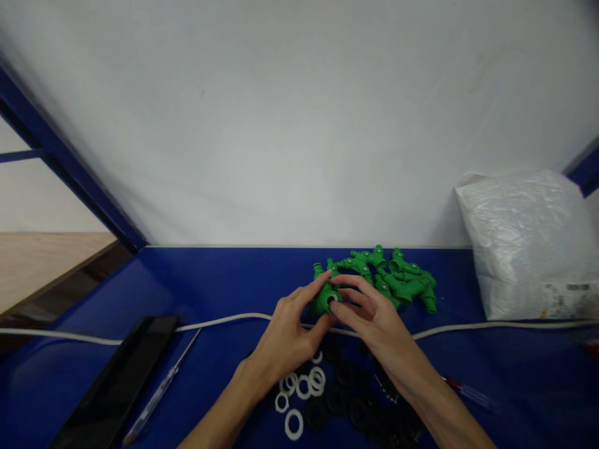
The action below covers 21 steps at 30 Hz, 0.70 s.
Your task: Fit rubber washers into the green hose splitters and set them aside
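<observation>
My left hand [294, 327] is closed round a green plastic pipe fitting [321, 304], whose round opening faces me. My right hand [367, 312] meets it from the other side, with thumb and fingertips against the opening's rim; a pale ring seems to sit there. Behind the hands lies a pile of similar green fittings [409, 287]. Nearer to me, several white rings [303, 386] are scattered below my left hand. Black rings [359, 411] lie beside them, partly hidden by my right forearm.
A white cable [224, 320] runs across the blue table [210, 280], passing behind my hands. At left lie a black phone-like slab [121, 380] and a clear-handled thin tool [159, 393]. A screwdriver [472, 394] is at right, below a plastic-wrapped package [533, 249]. A white wall stands behind.
</observation>
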Available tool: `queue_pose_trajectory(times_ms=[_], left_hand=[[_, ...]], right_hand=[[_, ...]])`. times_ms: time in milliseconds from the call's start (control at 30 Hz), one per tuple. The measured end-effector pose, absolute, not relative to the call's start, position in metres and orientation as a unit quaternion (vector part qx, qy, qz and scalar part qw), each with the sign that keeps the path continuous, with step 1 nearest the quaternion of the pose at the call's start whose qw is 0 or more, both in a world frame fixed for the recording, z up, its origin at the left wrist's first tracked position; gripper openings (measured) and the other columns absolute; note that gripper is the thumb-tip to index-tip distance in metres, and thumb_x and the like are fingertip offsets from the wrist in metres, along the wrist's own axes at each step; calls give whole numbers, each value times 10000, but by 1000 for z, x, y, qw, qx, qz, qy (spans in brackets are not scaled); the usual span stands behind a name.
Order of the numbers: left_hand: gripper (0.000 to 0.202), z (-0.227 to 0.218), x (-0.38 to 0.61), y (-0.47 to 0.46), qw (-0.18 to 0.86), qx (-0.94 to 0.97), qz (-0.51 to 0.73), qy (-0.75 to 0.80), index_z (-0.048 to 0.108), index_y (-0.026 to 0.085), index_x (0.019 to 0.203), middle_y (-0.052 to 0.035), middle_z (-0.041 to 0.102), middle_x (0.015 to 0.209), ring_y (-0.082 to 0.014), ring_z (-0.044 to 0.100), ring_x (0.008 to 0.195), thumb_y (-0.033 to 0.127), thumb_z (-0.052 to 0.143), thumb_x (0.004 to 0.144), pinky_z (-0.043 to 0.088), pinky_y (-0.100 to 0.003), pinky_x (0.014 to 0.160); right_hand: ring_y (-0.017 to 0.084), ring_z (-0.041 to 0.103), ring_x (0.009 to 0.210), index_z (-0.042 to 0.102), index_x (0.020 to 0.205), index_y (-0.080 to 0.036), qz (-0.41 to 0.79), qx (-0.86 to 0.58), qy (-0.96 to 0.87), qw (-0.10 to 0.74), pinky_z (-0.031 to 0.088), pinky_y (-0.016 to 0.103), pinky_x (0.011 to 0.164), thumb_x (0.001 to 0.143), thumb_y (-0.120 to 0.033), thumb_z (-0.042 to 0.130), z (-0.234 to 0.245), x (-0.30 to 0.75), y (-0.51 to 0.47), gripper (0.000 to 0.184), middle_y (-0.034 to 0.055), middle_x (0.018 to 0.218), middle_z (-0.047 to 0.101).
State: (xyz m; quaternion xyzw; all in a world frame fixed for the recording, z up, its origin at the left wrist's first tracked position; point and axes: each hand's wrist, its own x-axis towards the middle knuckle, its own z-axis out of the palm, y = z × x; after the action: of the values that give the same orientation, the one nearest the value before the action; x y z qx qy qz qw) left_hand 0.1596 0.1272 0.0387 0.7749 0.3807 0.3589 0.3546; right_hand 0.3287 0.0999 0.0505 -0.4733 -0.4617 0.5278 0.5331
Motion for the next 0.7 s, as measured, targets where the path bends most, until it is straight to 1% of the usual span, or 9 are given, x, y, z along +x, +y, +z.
queue_pose_trajectory(times_ms=[100,267,333,367,467,533,600,700], left_hand=[[619,37,160,127,351,776,350,389,453,293,1538,-62,703,1315,-242,671,1171,295,612,940,505,-386,1053],[615,37,161,127,342,782,341,394,465,286,1527,-75,709,1292,-250,674,1172,302,619,932,519,-370,1027],[614,37,162,126,346,779,342,395,460,285,1521,-73,700,1305,-244,677,1163,291,620,929,536,-350,994],[612,38,162,126,353,775,344,395,454,285,1517,-71,697,1307,-238,680,1154,288,618,928,554,-329,953],[603,40,164,124,397,750,357,390,414,284,1499,-66,703,1275,-209,706,1071,296,612,929,580,-247,747],[564,41,165,123,419,737,365,386,408,277,1459,-59,715,1232,-186,722,991,297,610,932,563,-226,690],[500,42,166,123,415,736,369,388,433,273,1394,-42,727,1196,-167,724,950,284,619,930,554,-236,744],[427,43,166,123,391,743,374,394,462,282,1311,-10,738,1159,-157,715,986,267,637,921,525,-256,857]], right_hand=[[192,719,853,649,1083,-248,532,-476,-455,532,593,308,770,753,-419,834,49,328,101,415,28,989,744],[210,729,850,666,1061,-246,521,-489,-455,531,602,323,755,731,-449,846,48,329,101,426,32,978,751],[218,734,865,668,1060,-244,519,-493,-453,531,603,325,754,733,-460,844,49,329,100,429,36,982,753],[222,737,873,669,1055,-243,518,-494,-452,532,604,325,752,731,-463,845,49,329,100,429,38,981,755],[227,740,902,671,1058,-242,516,-494,-453,534,600,320,769,744,-455,840,49,329,100,415,39,983,761],[228,739,922,673,1063,-242,517,-491,-454,534,597,317,783,766,-454,828,48,329,100,397,40,985,762],[240,737,953,675,1067,-241,520,-488,-455,533,597,323,795,779,-467,818,48,329,100,393,45,989,762],[252,731,998,667,1086,-240,528,-486,-454,528,595,334,829,796,-481,804,49,329,100,401,50,1004,764]])
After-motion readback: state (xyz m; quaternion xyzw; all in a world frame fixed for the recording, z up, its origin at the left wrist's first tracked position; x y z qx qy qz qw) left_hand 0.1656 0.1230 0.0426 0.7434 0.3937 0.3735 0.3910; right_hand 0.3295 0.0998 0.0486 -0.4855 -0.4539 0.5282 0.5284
